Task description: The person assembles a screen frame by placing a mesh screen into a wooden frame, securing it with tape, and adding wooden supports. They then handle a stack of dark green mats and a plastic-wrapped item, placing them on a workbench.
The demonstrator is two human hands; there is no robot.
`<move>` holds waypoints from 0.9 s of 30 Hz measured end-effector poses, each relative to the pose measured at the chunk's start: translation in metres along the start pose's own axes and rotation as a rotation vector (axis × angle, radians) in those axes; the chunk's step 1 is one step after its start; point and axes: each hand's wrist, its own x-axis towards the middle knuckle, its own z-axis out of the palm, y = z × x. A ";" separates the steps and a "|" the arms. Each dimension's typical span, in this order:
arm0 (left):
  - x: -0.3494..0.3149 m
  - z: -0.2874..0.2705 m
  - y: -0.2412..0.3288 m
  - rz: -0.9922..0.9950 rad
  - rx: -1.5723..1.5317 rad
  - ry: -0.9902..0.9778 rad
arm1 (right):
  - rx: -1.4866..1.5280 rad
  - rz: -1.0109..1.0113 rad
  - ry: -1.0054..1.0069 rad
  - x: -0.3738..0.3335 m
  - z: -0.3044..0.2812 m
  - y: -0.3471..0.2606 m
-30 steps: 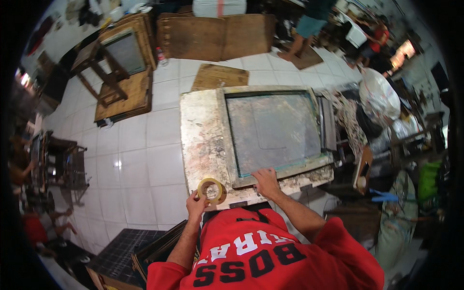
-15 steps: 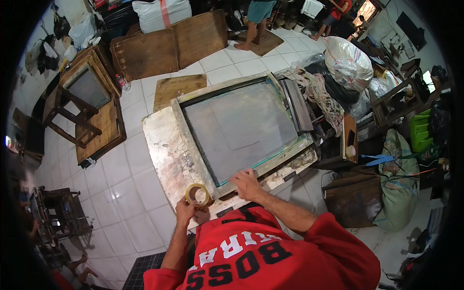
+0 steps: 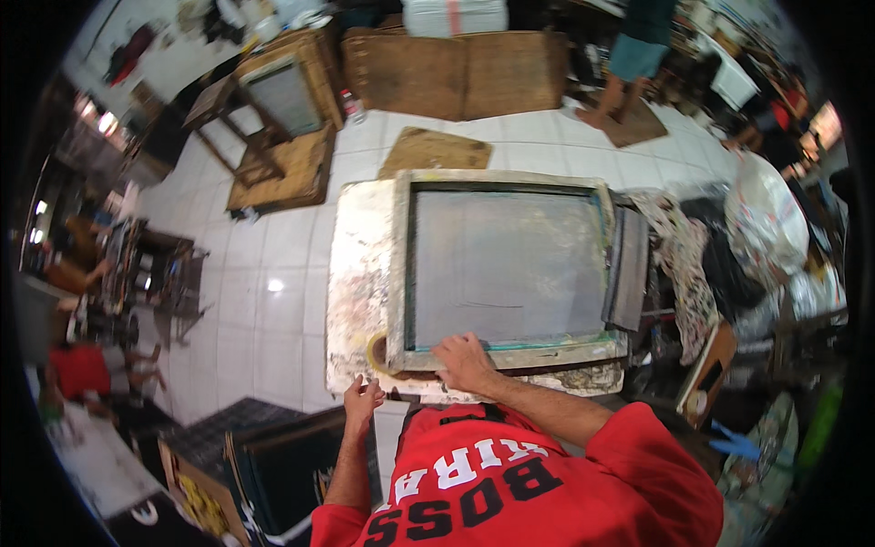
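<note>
A wooden-framed printing screen (image 3: 398,264) with a grey mesh rests over a stained white board (image 3: 354,260) in front of me. My right hand (image 3: 466,363) is closed on the near rail of the screen, left of its middle, fingers curled over the inner edge. A roll of yellowish tape (image 3: 372,357) is at the screen's near left corner, partly hidden by the frame. Just below the roll, my left hand (image 3: 364,397) is apart from it, fingers spread and holding nothing. A thin dark line marks the near part of the mesh.
Right of the screen stand a grey slatted piece (image 3: 627,269), bunched patterned cloth (image 3: 676,264) and stuffed bags (image 3: 766,214). A wooden stool (image 3: 232,137) and large wooden boards (image 3: 456,77) stand farther back. Dark panels (image 3: 296,469) are at lower left. Other people are at the far right and left.
My left hand has let go of the tape roll, which stays by the screen's corner. My right hand stays on the near rail. The whole view has turned toward the left.
</note>
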 end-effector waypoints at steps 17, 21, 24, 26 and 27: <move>-0.239 -0.113 -0.357 -0.574 -0.219 0.356 | -0.026 0.047 0.034 0.006 0.018 -0.031; -0.252 -0.159 -0.374 -0.520 -0.308 0.447 | -0.041 -0.147 0.225 0.012 0.037 -0.112; -0.270 -0.195 -0.392 -0.475 -0.433 0.527 | 0.059 -0.295 0.179 0.024 0.080 -0.188; -0.288 -0.214 -0.406 -0.466 -0.490 0.588 | 0.212 -0.330 0.038 0.033 0.113 -0.241; -0.296 -0.223 -0.414 -0.470 -0.515 0.616 | 0.226 -0.371 0.001 0.037 0.127 -0.267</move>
